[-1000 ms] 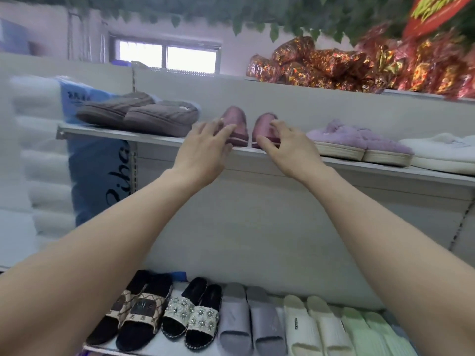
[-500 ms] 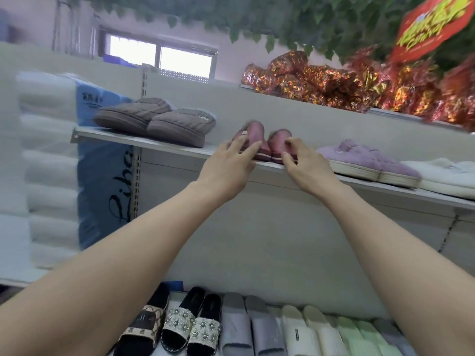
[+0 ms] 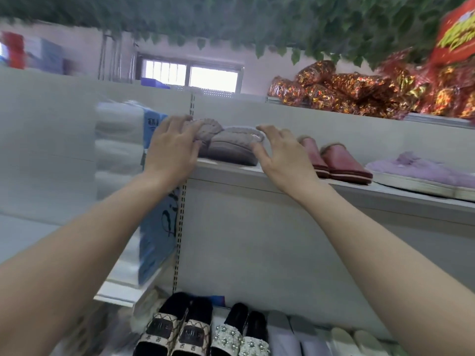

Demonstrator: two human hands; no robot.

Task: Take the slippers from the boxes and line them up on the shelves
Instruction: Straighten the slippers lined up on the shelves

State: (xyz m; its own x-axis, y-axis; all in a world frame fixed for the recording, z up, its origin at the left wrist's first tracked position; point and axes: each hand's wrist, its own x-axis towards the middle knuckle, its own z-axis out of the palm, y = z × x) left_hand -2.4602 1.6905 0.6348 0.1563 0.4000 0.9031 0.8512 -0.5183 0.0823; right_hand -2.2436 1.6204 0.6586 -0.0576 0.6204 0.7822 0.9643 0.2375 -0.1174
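A pair of grey-brown plush slippers (image 3: 228, 147) sits at the left end of the upper shelf (image 3: 385, 196). My left hand (image 3: 172, 150) lies over the left slipper with its fingers curled on it. My right hand (image 3: 282, 158) is at the right slipper's outer side, fingers spread, thumb touching its edge. Right of my hands stand a pink pair (image 3: 341, 163) and a lilac fluffy pair (image 3: 416, 173), toes outward.
The lower shelf holds black patterned slides (image 3: 177, 332), pearl-studded slides (image 3: 239, 335) and pale slides (image 3: 295, 337). A blue-printed pack (image 3: 156, 240) stands left of the shelf upright. Red-gold foil bags (image 3: 359, 93) lie on top, under hanging green leaves (image 3: 282, 27).
Both hands left the pink pair and moved left to the grey-brown pair. The view swung left and up with them.
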